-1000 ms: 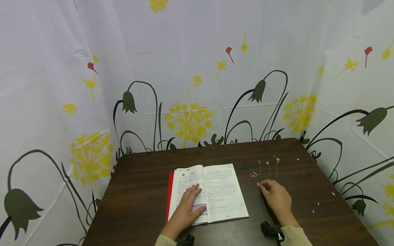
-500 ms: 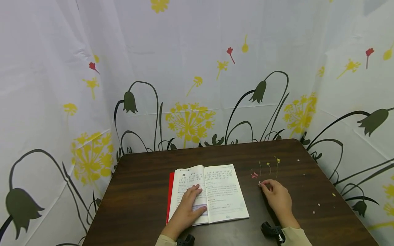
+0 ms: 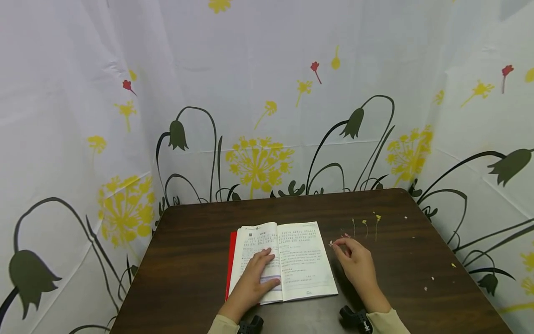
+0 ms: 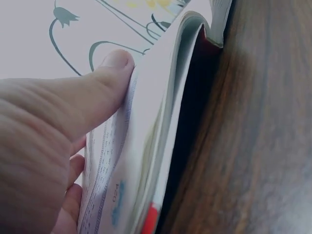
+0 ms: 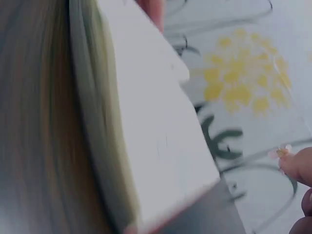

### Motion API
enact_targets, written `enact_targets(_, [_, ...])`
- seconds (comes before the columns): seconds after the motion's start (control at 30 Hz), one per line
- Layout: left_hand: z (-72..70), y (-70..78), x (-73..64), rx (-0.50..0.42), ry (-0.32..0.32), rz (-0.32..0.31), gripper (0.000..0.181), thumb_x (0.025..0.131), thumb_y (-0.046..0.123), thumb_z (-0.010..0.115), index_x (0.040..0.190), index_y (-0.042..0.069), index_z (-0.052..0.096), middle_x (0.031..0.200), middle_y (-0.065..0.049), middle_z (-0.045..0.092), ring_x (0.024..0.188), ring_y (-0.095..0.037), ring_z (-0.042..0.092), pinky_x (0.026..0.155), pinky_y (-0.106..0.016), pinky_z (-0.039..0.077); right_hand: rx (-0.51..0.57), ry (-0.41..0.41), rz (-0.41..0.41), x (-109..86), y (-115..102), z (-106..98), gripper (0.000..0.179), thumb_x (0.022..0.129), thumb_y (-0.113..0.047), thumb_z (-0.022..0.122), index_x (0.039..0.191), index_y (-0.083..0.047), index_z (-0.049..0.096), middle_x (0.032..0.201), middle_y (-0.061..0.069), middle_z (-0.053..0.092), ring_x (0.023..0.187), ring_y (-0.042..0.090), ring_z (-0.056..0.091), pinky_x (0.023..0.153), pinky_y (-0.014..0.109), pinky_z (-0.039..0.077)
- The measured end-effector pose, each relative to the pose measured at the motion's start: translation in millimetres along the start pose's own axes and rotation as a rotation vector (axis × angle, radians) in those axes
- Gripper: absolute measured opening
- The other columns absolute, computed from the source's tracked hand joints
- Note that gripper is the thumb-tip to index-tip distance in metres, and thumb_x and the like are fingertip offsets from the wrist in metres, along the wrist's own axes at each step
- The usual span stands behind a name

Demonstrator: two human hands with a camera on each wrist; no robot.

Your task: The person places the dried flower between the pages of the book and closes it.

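An open book with printed pages and a red cover edge lies on the table. My left hand rests on its left page, fingers stretched out and thumb near the gutter. In the left wrist view the thumb presses on the paper. My right hand pinches a tiny pale flower with a yellowish middle between thumb and fingertips, right by the book's right edge. Just behind that hand a pink flower is partly covered. Thin-stemmed yellow dried flowers lie farther back.
Several small white and yellow petals or blossoms, such as a yellow one, are scattered on the right of the dark wooden table. A white curtain printed with flowers hangs behind the table.
My right hand has moved left, from beside the loose flowers to the book's right edge, carrying the tiny flower. My left hand stays on the page.
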State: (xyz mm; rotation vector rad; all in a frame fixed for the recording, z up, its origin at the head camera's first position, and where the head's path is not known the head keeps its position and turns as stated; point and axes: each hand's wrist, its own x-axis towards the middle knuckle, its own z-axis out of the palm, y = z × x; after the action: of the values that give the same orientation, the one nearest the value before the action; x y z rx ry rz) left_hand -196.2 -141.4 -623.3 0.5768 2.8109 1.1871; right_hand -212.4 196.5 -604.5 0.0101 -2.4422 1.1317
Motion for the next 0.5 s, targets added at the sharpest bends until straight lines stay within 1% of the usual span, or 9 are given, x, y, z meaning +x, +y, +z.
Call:
enact_targets(0.03, [-0.4, -0.3, 0.3, 0.001, 0.003, 0.0, 0.074, 0.092, 0.038, 0.087, 0.156, 0.016, 0.057, 0.173, 0.0, 0.044, 0.161, -0.031, 0.042, 0.129, -0.06, 0.037, 0.012, -0.007, -0.006, 1.0, -5, 4, 0.006, 0.095, -0.021, 0.087, 0.095, -0.022, 0.081, 0.064, -0.009, 0.038, 0.059, 0.001, 0.036, 0.091, 0.016, 0.052])
enact_targets(0.07, [-0.6, -0.6, 0.4, 0.001, 0.009, 0.009, 0.074, 0.091, 0.037, 0.088, 0.155, 0.016, 0.057, 0.172, 0.0, 0.045, 0.16, -0.031, 0.042, 0.129, -0.06, 0.038, 0.027, -0.014, -0.01, 2.0, -9, 8, 0.006, 0.094, -0.021, 0.087, 0.095, -0.022, 0.081, 0.064, -0.009, 0.038, 0.058, 0.0, 0.036, 0.101, 0.015, 0.049])
enact_targets(0.1, [-1.0, -0.5, 0.6, 0.0, 0.012, 0.013, 0.073, 0.091, 0.037, 0.088, 0.154, 0.016, 0.058, 0.172, 0.0, 0.046, 0.16, -0.031, 0.043, 0.128, -0.06, 0.038, 0.04, -0.02, -0.013, 3.0, -14, 13, 0.007, 0.094, -0.021, 0.088, 0.095, -0.023, 0.081, 0.063, -0.01, 0.038, 0.057, 0.0, 0.035, 0.101, 0.015, 0.05])
enact_targets(0.13, [-1.4, -0.2, 0.9, -0.008, 0.015, 0.019, 0.073, 0.091, 0.036, 0.088, 0.154, 0.015, 0.059, 0.171, -0.001, 0.047, 0.16, -0.032, 0.043, 0.128, -0.06, 0.038, 0.056, -0.033, -0.009, 4.0, -18, 17, 0.007, 0.094, -0.021, 0.087, 0.094, -0.023, 0.081, 0.063, -0.01, 0.037, 0.053, 0.002, 0.031, 0.095, 0.017, 0.052])
enact_targets(0.17, [-1.7, 0.2, 1.4, -0.014, 0.017, 0.018, 0.072, 0.09, 0.036, 0.089, 0.153, 0.015, 0.059, 0.171, 0.0, 0.047, 0.16, -0.031, 0.043, 0.129, -0.059, 0.038, 0.075, -0.045, 0.0, 5.3, -22, 21, 0.007, 0.095, -0.022, 0.087, 0.094, -0.023, 0.081, 0.063, -0.01, 0.038, 0.053, 0.002, 0.031, 0.081, 0.018, 0.052])
enact_targets(0.2, [-2.0, 0.6, 1.9, -0.018, 0.019, 0.023, 0.072, 0.09, 0.035, 0.089, 0.153, 0.015, 0.06, 0.171, 0.0, 0.048, 0.16, -0.031, 0.043, 0.129, -0.06, 0.038, 0.104, -0.056, 0.01, 6.6, -27, 25, 0.006, 0.095, -0.022, 0.087, 0.094, -0.023, 0.081, 0.062, -0.009, 0.038, 0.052, 0.002, 0.031, 0.068, 0.02, 0.048])
enact_targets(0.27, [-2.7, 1.6, 3.3, -0.026, 0.028, 0.028, 0.071, 0.09, 0.035, 0.089, 0.152, 0.014, 0.061, 0.17, 0.0, 0.048, 0.16, -0.03, 0.043, 0.129, -0.058, 0.038, 0.158, -0.081, 0.057, 9.5, -36, 33, 0.006, 0.096, -0.023, 0.086, 0.095, -0.023, 0.081, 0.062, -0.009, 0.039, 0.051, 0.003, 0.031, 0.053, 0.019, 0.03])
enact_targets(0.3, [-3.0, 1.9, 4.0, -0.023, 0.033, 0.031, 0.071, 0.09, 0.035, 0.089, 0.152, 0.014, 0.061, 0.17, 0.0, 0.049, 0.16, -0.03, 0.044, 0.129, -0.058, 0.038, 0.182, -0.093, 0.079, 10.9, -41, 37, 0.005, 0.096, -0.024, 0.085, 0.095, -0.023, 0.081, 0.061, -0.009, 0.039, 0.051, 0.003, 0.032, 0.049, 0.021, 0.024])
enact_targets(0.5, [-2.1, -0.7, 5.2, 0.001, 0.071, 0.062, 0.07, 0.088, 0.034, 0.091, 0.148, 0.013, 0.064, 0.167, -0.003, 0.053, 0.157, -0.032, 0.048, 0.126, -0.058, 0.042, 0.342, -0.191, 0.213, 14.0, -61, 64, 0.006, 0.098, -0.019, 0.082, 0.094, -0.014, 0.08, 0.059, -0.007, 0.041, 0.05, 0.006, 0.034, 0.047, 0.021, 0.023])
